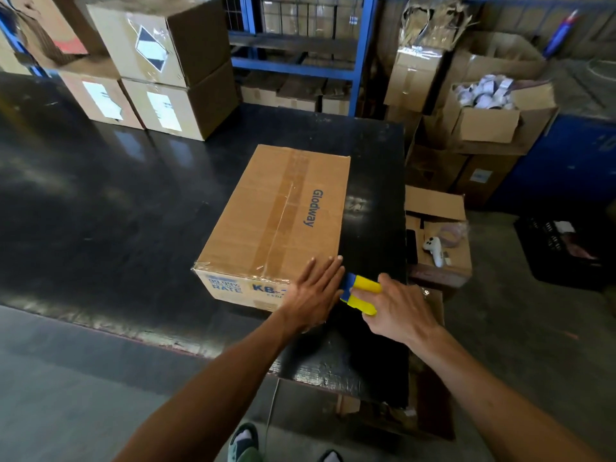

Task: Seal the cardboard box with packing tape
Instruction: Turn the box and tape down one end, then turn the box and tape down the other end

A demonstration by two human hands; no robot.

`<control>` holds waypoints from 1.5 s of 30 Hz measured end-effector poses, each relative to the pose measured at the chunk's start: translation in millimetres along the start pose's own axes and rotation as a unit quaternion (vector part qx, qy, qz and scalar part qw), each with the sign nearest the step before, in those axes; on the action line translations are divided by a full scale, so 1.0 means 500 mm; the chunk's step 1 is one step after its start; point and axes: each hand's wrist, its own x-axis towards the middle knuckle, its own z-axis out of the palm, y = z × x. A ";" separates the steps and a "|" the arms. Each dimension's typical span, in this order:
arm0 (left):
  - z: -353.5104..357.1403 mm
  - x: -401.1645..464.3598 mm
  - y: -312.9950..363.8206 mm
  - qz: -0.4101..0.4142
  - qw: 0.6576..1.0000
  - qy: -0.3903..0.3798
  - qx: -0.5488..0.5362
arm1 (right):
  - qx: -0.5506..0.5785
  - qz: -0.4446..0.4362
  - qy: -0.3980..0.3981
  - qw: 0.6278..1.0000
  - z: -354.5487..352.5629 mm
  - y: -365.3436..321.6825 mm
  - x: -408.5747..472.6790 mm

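A closed cardboard box [266,225] printed "Glodway" lies on the black table [116,201]. Clear tape runs along its top centre seam and along its near top edge. My left hand [313,291] lies flat, fingers spread, over the box's near right corner. My right hand [400,305] grips a yellow and blue tape dispenser [360,293], held against the box's near right corner, just beside my left fingers. The tape roll itself is hidden by my right hand.
Stacked labelled cartons [160,71] stand at the table's far left. A blue metal rack [300,55] is behind. Open cartons [436,235] sit off the table's right edge, one holding tape rolls [483,95]. A black crate [563,251] is on the floor at right.
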 end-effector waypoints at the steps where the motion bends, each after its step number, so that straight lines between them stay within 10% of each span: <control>1: 0.003 -0.002 0.000 0.000 1.000 0.008 0.005 | 0.004 0.009 0.009 1.000 -0.002 0.005 -0.001; 9: -0.048 0.048 0.038 -0.323 0.938 -0.101 -0.081 | 0.131 0.120 0.060 0.982 -0.008 0.024 -0.006; 20: -0.099 -0.083 -0.141 -0.191 0.969 -0.136 -0.081 | 0.390 0.197 0.144 0.888 -0.095 -0.002 0.069; 25: -0.112 -0.084 -0.173 -0.292 0.939 -0.155 -0.093 | 0.484 0.224 0.148 0.833 -0.130 -0.063 0.110; 37: -0.165 -0.119 -0.431 -0.163 0.950 -0.265 -0.028 | 0.525 0.256 0.180 0.792 -0.173 -0.157 0.184; 45: -0.106 -0.027 -0.334 -0.218 0.940 -0.255 -0.063 | 0.548 0.284 0.193 0.763 -0.163 -0.191 0.215</control>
